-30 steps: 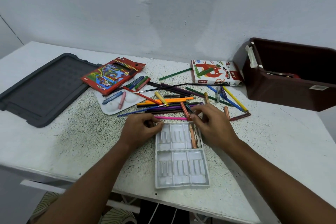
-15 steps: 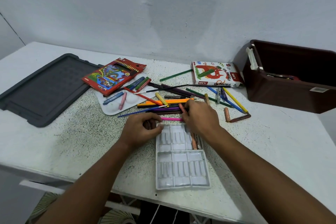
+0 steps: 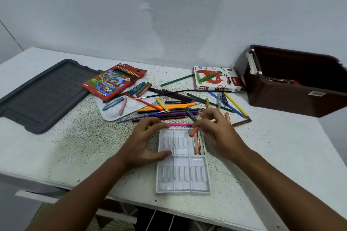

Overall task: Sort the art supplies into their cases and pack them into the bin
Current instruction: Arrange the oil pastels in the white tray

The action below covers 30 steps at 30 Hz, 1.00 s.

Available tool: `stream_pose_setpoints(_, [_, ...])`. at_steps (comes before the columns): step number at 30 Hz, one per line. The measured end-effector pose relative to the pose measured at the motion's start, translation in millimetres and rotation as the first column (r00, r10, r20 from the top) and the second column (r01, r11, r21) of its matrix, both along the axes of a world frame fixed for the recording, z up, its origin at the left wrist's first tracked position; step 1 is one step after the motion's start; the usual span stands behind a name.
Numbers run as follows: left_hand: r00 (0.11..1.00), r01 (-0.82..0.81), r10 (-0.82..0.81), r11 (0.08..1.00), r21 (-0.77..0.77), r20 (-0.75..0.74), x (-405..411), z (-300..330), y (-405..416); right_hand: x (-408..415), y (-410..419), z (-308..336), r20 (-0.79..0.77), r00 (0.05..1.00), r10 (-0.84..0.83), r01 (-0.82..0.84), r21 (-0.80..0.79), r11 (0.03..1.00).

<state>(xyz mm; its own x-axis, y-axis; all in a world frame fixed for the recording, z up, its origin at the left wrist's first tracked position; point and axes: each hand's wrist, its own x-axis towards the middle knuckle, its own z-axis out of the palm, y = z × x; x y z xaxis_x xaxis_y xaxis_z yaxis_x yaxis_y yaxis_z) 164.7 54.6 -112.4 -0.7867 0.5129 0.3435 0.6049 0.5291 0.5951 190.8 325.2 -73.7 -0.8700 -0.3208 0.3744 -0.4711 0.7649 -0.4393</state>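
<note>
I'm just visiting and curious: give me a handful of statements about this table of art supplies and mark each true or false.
1. The right hand pinches an orange crayon above the white tray. True.
2. The white tray is full of crayons. False: only its upper right compartment holds a few crayons; the other compartments look bare.
3. The left hand rests on the tray's left edge. True.
4. The brown bin stands at the left end of the table. False: it stands at the right; a dark grey lid lies at the left.
5. The oil pastels box lies inside the bin. False: it lies on the table beside the bin.
</note>
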Motion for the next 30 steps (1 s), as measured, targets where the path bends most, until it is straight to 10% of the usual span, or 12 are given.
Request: stream_pose_setpoints(30, [0.998, -0.022, 0.012, 0.988, -0.152, -0.068, 4.4, -2.9, 1.7, 20.6, -2.9, -35.3, -0.109, 0.973, 0.201, -0.209, -0.068, 0.975])
